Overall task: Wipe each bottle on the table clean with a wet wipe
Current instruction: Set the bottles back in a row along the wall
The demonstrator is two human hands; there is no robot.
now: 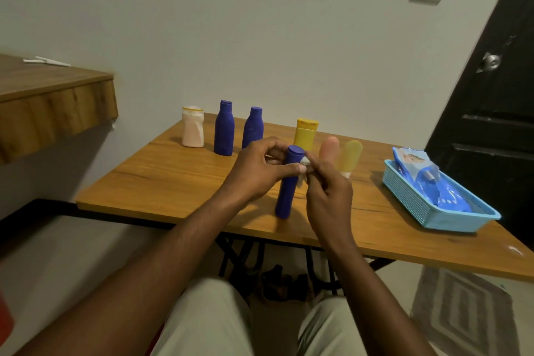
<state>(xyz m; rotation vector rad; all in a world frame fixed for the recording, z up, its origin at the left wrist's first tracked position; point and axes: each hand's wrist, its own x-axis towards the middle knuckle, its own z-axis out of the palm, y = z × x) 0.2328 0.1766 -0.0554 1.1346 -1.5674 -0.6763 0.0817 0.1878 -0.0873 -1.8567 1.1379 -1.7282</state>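
Observation:
My left hand (257, 170) grips a slim blue bottle (286, 193) near its cap, tilted above the wooden table (179, 182). My right hand (329, 196) pinches a small white wet wipe (305, 163) against the bottle's neck. Behind stand a pale pink bottle (192, 130), two dark blue bottles (224, 128) (253, 128) and a yellow bottle (305, 133). A peach tube (329, 147) and a pale yellow tube (350, 156) stand just behind my right hand, partly hidden.
A light blue basket (419, 211) holding a blue wet-wipe pack (427, 179) sits at the table's right. A wooden shelf (55, 107) juts out at the left. A black door (491, 113) stands at the right, a rug (462, 315) below it.

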